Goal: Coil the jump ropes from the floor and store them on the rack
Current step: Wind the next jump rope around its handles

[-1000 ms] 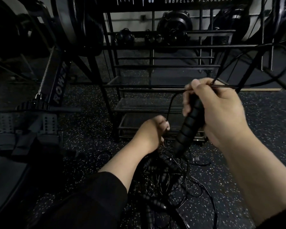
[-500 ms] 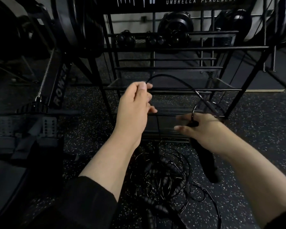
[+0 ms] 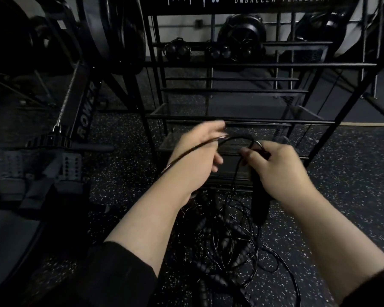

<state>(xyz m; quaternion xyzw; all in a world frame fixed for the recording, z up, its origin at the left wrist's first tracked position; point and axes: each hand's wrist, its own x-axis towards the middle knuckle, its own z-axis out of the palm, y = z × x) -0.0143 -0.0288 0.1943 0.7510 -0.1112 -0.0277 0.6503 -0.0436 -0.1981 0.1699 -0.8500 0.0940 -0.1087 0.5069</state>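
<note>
A tangle of black jump ropes with ribbed handles lies on the speckled floor between my forearms. My right hand grips one black handle, which hangs down below the fist. That rope's thin cord arcs from the top of the handle over to my left hand, which pinches it; the cord then trails down past my left wrist. Both hands are held close together in front of the black metal rack and its low mesh shelves.
A rowing machine with footrests stands at the left. Kettlebells and a larger round weight sit behind the rack. A sign reading "UMBRELLA PLACEMENT" tops the rack. Diagonal rack legs run at right.
My left hand rose from the pile with the cord, then dropped toward my right hand. My right hand lowered the handle from head height to in front of the rack's low shelves.
</note>
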